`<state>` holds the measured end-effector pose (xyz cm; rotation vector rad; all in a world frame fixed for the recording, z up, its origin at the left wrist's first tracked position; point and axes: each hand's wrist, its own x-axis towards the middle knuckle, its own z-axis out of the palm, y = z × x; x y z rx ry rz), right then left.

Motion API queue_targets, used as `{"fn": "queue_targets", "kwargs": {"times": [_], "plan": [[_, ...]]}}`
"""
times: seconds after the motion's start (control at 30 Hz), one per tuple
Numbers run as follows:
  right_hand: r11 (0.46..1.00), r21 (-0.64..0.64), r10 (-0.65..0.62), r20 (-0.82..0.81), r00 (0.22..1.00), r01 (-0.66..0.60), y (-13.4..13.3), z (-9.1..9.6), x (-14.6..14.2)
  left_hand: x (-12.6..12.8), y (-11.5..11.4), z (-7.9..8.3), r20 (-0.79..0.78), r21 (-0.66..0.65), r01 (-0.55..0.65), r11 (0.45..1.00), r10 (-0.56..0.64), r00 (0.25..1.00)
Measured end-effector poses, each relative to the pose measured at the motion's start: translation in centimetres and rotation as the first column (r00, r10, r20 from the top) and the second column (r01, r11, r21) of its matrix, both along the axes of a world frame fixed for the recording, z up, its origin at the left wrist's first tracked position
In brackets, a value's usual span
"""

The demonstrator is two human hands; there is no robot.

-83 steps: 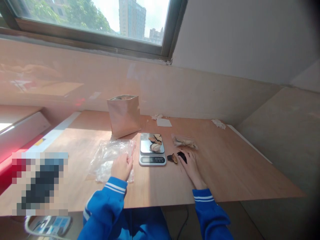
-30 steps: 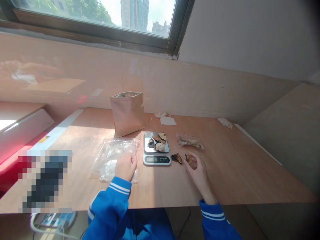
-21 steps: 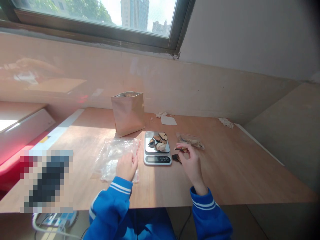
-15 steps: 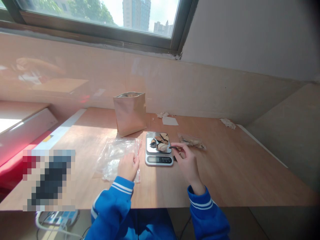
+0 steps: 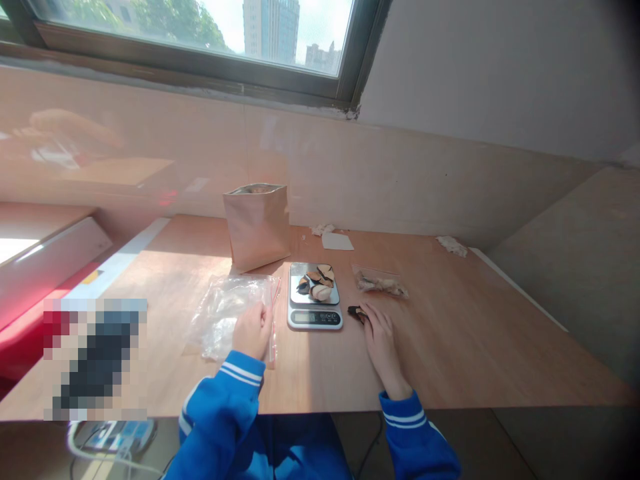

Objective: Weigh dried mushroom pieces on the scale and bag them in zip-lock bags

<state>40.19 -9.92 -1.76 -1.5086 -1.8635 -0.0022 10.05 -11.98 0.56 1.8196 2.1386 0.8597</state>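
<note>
A dark slice (image 5: 355,312), 4 o'clock from the digital scale (image 5: 314,308), is part-hidden by the right hand (image 5: 382,341), grip unclear, like the left hand's (image 5: 254,331).

Digital scale (image 5: 315,326): glossy metal plate (image 5: 301,271), smooth plastic housing. Dried slices (image 5: 321,293): rough-edged, matt. Clear bag (image 5: 220,313): crinkled, shiny plastic. Brown pouch (image 5: 259,230): matt, paper-like, silvery inside. Tabletop (image 5: 450,353): smooth wood grain.

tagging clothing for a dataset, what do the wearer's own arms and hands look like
The left hand and right hand are ungloved. The left sleeve and right sleeve are long and bright blue, each with white stripes around the cuff.
</note>
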Motion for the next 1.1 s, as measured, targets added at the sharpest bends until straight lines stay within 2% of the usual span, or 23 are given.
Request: {"fn": "queue_targets", "kwargs": {"times": [0.1,0.2,0.27,0.37,0.4,0.47,0.53,0.6,0.7,0.8,0.9,0.97,1.03,1.1], "plan": [[0.996,-0.027,-0.083,0.093,0.992,0.086,0.3,-1.3,1.3,-0.1,0.1,-0.2,0.128,0.108,-0.045,0.993,0.031,0.991],[0.988,-0.056,-0.132,0.136,0.982,0.141,0.7,-1.6,2.0,-0.1,0.0,0.2,0.241,0.199,-0.096,0.975,0.046,0.969],[0.983,-0.059,-0.165,0.137,0.977,0.175,0.6,-0.9,1.7,0.0,-0.1,0.9,0.273,0.236,-0.105,0.966,0.037,0.961],[0.979,-0.034,-0.198,0.076,0.977,0.201,-0.3,1.9,-0.7,0.7,-0.6,2.4,0.267,0.277,-0.067,0.959,-0.009,0.964],[0.989,-0.027,-0.146,0.035,0.989,0.147,-0.9,3.2,-2.1,1.2,-0.8,3.0,0.261,0.292,-0.042,0.955,-0.037,0.965],[0.994,-0.048,0.091,-0.054,0.994,-0.093,-2.2,5.9,-5.3,2.2,-1.2,4.0,0.254,0.323,0.020,0.946,-0.107,0.961],[0.948,-0.101,0.279,-0.184,0.942,-0.301,-3.2,8.1,-8.5,3.4,-1.4,5.0,0.264,0.331,0.093,0.939,-0.187,0.946],[0.891,-0.184,0.352,-0.298,0.887,-0.416,-3.5,9.2,-10.9,4.1,-1.6,5.6,0.294,0.320,0.157,0.934,-0.256,0.921],[0.849,-0.276,0.334,-0.378,0.863,-0.450,-2.7,8.7,-12.2,4.1,-1.5,6.1,0.335,0.311,0.188,0.932,-0.293,0.895],[0.872,-0.318,0.213,-0.439,0.873,-0.373,-1.0,7.2,-11.0,3.0,-1.4,6.3,0.374,0.316,0.119,0.941,-0.239,0.896],[0.903,-0.315,0.120,-0.472,0.874,-0.294,0.2,6.6,-9.2,2.0,-1.3,6.7,0.470,0.283,-0.058,0.957,-0.086,0.878],[0.901,-0.279,0.180,-0.456,0.871,-0.332,0.6,7.0,-8.5,1.7,-1.0,7.3,0.523,0.251,-0.151,0.956,-0.003,0.852],[0.902,-0.202,0.273,-0.417,0.867,-0.382,0.8,7.7,-8.3,1.5,-0.4,8.1,0.529,0.237,-0.194,0.952,0.041,0.848],[0.928,-0.091,0.313,-0.330,0.890,-0.360,1.1,8.2,-8.4,1.5,0.4,9.0,0.498,0.223,-0.225,0.948,0.088,0.863]]}}
